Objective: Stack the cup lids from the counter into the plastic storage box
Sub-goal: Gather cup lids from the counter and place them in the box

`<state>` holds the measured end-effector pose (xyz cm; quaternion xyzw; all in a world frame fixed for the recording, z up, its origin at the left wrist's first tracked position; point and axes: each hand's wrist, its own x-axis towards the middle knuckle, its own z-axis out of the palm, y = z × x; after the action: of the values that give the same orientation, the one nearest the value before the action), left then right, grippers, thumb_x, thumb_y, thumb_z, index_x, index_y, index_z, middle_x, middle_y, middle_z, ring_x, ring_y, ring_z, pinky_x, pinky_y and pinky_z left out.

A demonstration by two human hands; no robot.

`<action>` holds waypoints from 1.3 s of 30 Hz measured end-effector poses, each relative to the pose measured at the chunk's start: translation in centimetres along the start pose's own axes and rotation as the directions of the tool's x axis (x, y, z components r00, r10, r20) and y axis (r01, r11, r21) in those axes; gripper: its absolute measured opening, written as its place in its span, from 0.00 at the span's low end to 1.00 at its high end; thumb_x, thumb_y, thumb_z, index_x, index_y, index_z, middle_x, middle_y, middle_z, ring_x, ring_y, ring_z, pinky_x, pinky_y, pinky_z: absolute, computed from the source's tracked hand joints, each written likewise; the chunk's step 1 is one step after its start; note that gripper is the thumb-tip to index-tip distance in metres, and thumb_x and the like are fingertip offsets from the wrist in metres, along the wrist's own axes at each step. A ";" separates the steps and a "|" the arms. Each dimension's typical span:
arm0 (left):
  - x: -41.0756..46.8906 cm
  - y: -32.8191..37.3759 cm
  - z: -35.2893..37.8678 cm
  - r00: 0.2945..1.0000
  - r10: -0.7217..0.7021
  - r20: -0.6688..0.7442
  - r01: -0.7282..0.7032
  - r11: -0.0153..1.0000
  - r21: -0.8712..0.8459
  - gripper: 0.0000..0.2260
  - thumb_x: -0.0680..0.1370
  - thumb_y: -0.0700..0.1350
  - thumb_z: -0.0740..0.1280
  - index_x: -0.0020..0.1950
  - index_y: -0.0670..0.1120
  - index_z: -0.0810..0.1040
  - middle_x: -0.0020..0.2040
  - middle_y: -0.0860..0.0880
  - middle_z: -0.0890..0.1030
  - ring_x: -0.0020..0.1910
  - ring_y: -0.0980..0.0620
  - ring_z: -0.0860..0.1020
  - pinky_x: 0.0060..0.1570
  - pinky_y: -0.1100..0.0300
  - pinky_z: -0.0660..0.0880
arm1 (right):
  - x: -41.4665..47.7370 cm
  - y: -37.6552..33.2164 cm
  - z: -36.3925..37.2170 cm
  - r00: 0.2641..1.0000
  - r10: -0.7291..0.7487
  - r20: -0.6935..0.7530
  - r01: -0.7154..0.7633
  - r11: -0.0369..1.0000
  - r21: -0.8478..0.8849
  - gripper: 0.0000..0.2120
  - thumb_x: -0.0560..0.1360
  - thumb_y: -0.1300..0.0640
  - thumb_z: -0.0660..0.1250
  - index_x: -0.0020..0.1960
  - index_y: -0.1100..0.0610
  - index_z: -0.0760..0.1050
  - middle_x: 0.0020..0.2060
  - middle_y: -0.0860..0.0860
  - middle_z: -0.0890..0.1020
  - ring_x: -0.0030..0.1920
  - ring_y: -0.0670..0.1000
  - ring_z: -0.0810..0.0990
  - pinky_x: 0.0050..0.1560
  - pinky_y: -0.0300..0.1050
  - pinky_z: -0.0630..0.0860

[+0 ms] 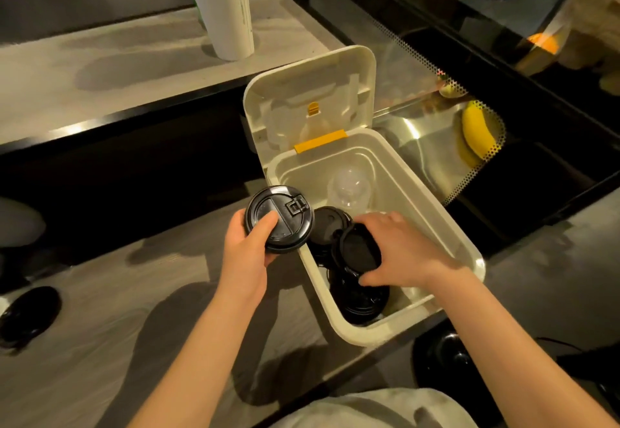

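Observation:
A white plastic storage box (446,223) stands open on the counter, its hinged cover (308,98) tipped back. Inside lie several black cup lids (362,300) and a clear domed lid (350,187) at the far end. My left hand (245,253) holds a black cup lid (280,218) just outside the box's left rim, thumb across its top. My right hand (399,249) reaches into the box and grips another black lid (359,248), tilted on edge above the pile.
A further black lid (28,315) lies on the grey counter at the far left. A tall white roll (224,4) stands on the raised ledge behind. A glass display case with a banana (478,132) sits to the right.

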<state>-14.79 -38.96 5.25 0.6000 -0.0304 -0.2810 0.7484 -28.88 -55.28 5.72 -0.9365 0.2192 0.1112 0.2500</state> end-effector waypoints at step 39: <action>-1.9 0.9 1.2 0.991 -0.134 0.019 0.135 0.988 -0.078 0.17 0.80 0.55 0.56 0.58 0.46 0.77 0.52 0.45 0.82 0.51 0.49 0.81 0.43 0.55 0.77 | 2.7 -5.1 -1.0 0.866 -0.404 -0.296 0.487 0.816 0.311 0.43 0.62 0.51 0.79 0.73 0.54 0.64 0.65 0.47 0.71 0.65 0.40 0.68 0.67 0.34 0.65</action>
<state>-16.52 -39.03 6.96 0.5688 0.0161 -0.3359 0.7506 -24.07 -52.79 7.87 -0.9024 0.0357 -0.0975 0.4182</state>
